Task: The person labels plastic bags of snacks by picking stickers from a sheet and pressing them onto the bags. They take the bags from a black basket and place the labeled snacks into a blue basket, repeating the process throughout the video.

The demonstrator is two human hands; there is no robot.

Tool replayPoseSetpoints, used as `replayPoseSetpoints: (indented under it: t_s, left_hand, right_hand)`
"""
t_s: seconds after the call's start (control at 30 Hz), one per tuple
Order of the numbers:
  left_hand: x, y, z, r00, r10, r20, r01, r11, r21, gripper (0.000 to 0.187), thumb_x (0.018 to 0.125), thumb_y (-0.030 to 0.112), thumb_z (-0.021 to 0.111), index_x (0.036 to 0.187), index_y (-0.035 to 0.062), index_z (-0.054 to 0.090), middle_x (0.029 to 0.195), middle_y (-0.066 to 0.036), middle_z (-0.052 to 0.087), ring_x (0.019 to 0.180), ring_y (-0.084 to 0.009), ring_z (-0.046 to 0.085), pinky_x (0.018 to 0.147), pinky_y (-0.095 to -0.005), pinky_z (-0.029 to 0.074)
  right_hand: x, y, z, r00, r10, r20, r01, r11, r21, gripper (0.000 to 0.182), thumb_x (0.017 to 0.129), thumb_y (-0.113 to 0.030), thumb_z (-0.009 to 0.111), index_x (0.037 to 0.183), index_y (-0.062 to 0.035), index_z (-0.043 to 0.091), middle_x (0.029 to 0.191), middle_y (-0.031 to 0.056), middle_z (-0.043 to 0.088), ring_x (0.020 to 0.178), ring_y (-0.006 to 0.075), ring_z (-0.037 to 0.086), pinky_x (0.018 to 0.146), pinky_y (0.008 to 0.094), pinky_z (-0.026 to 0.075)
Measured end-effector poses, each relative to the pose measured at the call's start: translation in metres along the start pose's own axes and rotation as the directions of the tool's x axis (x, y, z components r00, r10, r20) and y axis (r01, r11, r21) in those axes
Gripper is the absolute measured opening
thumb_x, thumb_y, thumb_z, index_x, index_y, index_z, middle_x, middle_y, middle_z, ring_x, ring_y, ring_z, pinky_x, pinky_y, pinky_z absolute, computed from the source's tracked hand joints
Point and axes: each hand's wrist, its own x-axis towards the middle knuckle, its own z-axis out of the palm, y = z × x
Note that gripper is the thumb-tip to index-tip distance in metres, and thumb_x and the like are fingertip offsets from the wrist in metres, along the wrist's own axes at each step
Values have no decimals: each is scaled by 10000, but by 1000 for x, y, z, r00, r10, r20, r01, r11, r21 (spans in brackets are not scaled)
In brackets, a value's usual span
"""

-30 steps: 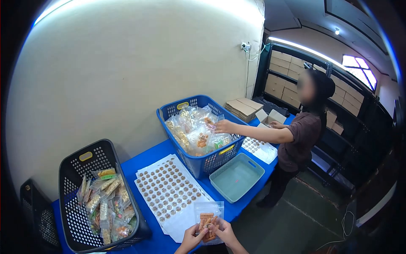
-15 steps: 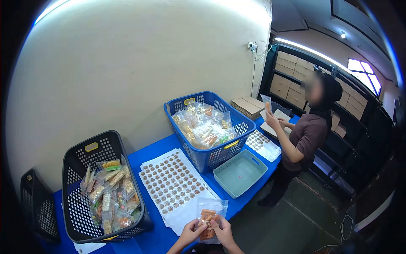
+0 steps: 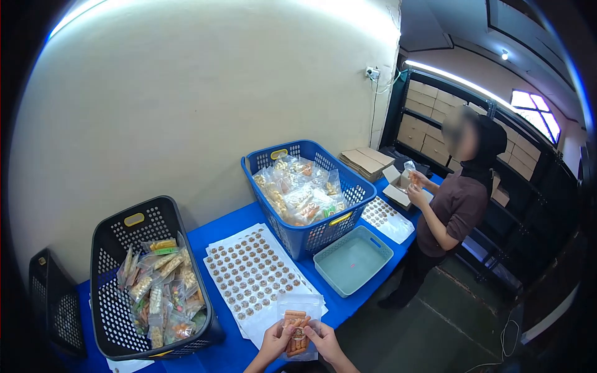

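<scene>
A clear plastic bag of orange-brown snack sticks (image 3: 296,318) is held upright at the near table edge. My left hand (image 3: 277,342) grips its left side, and my right hand (image 3: 325,343) grips the right side. Both thumbs lie on the front, close to a small round sticker (image 3: 299,334). Fingers behind the bag are hidden. Just beyond it lies a stack of white sheets (image 3: 264,287) covered with rows of round brown stickers.
A black basket (image 3: 214,329) of snack bags stands left, a fuller blue basket (image 3: 298,239) at the back. A green tray (image 3: 348,288) sits right of the sheets. Beyond, a co-worker (image 3: 457,202) holds a snack bag near an open cardboard box (image 3: 396,194).
My hands and the bag have shifted slightly left in view. The co-worker's hands have lowered with their bag, and the cardboard box beside them now shows open.
</scene>
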Motion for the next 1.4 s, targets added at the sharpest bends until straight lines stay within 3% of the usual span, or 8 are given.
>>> replayPoseSetpoints:
  t_s: [0.23,0.33,0.63,0.77,0.97,1.1,1.3,1.4]
  left_hand:
    - [6,6,-1,999,28,21,-33,946,322,276,807,231,588,935,-11,554,812,-41,569,711,-71,502,609,-211,409]
    - [11,-1,0,991,123,51,-133,901,414,259,776,211,624,876,-21,571,774,-41,570,678,-73,499,574,-215,402]
    - [24,-8,11,998,-37,59,24,977,211,284,791,157,605,1002,-22,539,860,-44,575,752,-73,529,652,-209,430]
    - [43,-14,22,995,-70,-65,75,993,88,258,790,149,606,980,-18,553,820,-30,574,728,-58,524,639,-197,424]
    - [95,-46,41,988,43,-149,-7,973,231,245,791,173,610,940,-18,574,750,-9,575,618,-34,496,515,-167,386]
    - [133,-37,80,992,-82,-94,96,983,156,269,798,178,602,984,-11,561,767,-5,575,626,-37,503,517,-173,392]
    - [181,-41,127,999,-10,-38,18,975,223,299,787,198,618,992,-12,560,785,-16,588,642,-53,518,558,-193,415]
    - [197,-49,140,997,21,-78,7,941,338,274,781,214,625,929,-12,578,765,-14,590,645,-55,516,565,-200,419]
  right_hand:
    - [5,-15,7,994,-89,-62,94,992,82,189,849,-178,529,910,0,543,849,23,560,807,69,509,722,212,404]
    - [11,-5,-5,996,-60,-72,58,998,-30,171,846,-171,533,874,-3,544,820,20,560,790,66,510,719,213,401]
    - [27,-9,-23,996,41,-84,-27,987,156,168,856,-188,519,820,-25,539,786,2,555,731,51,491,668,198,392]
    - [50,-5,-43,1000,23,-15,-22,998,62,182,853,-202,524,851,-20,538,800,4,558,756,56,499,694,201,400]
    - [89,-12,-92,988,68,138,-53,993,-108,346,810,-114,577,1084,45,440,978,67,538,890,117,529,763,253,453]
    - [109,-44,-130,993,42,114,-40,999,-21,297,815,-164,579,1030,22,492,937,58,552,856,84,515,750,227,429]
    - [134,-56,-186,994,56,98,-65,994,85,322,826,-146,560,1079,26,463,970,57,540,898,101,517,782,238,425]
    - [143,-56,-207,996,-5,92,10,998,-61,325,831,-142,550,1091,27,453,974,58,538,903,105,518,787,239,421]
